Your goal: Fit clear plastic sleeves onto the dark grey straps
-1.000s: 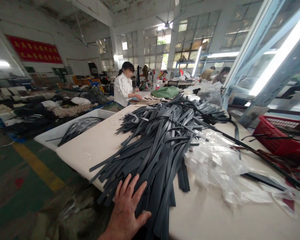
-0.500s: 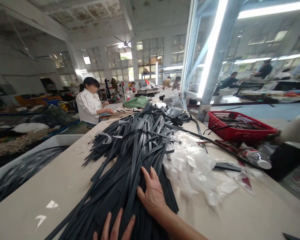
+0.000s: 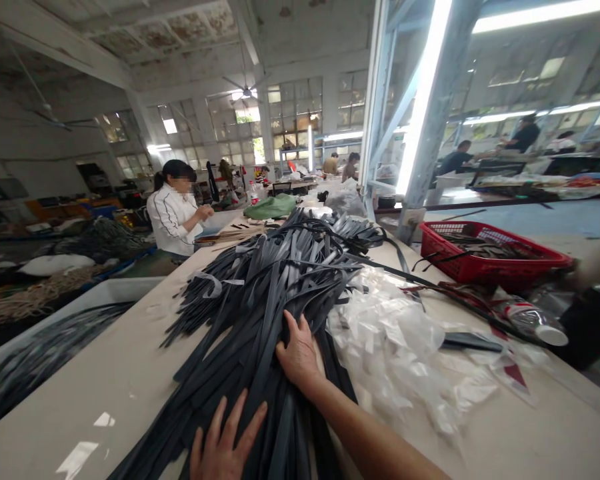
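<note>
head view: both hands lie on the long heap of flat dark grey straps (image 3: 280, 287) running away down the pale table (image 3: 105, 373). the right hand (image 3: 296, 353) curls over strands further up, gripping loosely (hold unclear); the left hand (image 3: 225, 447) presses flat, fingers spread, at the near end.

the right hand (image 3: 296, 352), absent a second ago, has reached further up the heap of dark straps (image 3: 275, 300) and now curls its fingers into them. just below it, the left hand (image 3: 223, 445) has slid forward, more of its spread palm resting flat on the straps.
</note>
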Tool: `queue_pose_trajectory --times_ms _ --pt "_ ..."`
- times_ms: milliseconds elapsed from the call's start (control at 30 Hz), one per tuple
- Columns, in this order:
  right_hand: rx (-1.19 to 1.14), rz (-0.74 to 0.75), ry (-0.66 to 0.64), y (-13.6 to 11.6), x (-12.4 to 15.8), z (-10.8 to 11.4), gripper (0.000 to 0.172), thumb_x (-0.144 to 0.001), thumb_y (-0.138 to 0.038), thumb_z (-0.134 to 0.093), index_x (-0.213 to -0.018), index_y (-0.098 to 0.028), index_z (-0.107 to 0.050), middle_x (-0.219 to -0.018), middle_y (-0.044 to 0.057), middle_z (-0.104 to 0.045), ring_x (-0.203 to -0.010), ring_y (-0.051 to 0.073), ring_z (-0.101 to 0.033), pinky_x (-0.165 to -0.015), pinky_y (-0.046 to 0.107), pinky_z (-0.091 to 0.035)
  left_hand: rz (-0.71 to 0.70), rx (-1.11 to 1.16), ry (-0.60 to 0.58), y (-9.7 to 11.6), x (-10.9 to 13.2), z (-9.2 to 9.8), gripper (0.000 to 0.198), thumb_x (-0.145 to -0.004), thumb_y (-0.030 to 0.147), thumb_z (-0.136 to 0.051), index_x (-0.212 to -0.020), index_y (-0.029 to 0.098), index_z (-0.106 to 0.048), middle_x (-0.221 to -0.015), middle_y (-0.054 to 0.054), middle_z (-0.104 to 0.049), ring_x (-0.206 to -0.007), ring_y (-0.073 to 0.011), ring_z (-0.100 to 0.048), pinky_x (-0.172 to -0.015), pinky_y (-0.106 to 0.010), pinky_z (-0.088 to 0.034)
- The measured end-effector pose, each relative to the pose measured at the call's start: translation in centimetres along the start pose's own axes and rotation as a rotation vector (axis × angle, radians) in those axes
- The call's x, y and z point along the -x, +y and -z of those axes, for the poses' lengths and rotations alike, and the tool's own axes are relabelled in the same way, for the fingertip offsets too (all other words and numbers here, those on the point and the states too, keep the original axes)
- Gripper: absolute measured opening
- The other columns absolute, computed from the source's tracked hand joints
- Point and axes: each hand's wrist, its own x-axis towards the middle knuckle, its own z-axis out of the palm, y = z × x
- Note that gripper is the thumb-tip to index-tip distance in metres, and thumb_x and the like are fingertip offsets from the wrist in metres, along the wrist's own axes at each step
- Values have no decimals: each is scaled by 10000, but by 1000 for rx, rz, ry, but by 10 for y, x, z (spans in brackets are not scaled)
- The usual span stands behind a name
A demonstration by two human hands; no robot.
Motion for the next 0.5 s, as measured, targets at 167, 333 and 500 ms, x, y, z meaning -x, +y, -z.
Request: queue_pose_trajectory --times_ms 167,333,500 --pt "18 -20 -38 5 -23 -8 655 -823 -187 -649 -1433 -182 -412 -1528 153 -341 -1391 339 -332 -1105 505 -339 21 187 -132 -3 -25 22 757 -723 396 -624 -1441 360 -388 -1562 -79 -341 -1407 -411 -290 -1019 -695 -316" --pt "67 -56 -53 4 -55 -15 553 -924 -317 -617 -1425 -225 -403 -1521 119 -341 -1339 351 -386 -1059 590 -363 42 261 -227 -9 -62 27 817 -701 343 -641 -1461 369 -341 -1597 -67 -256 -1438 -407 -203 -1060 -697 -244" --pt "135 -64 -122 -6 -67 -5 486 -930 -317 -614 -1379 -216 -460 -1481 114 -396 -1294 336 -439 -1033 578 -398 71 284 -256 -13 -79 23 903 -627 418 -739 -1448 377 -364 -1596 -57 -259 -1437 -406 -203 -1074 -686 -249"
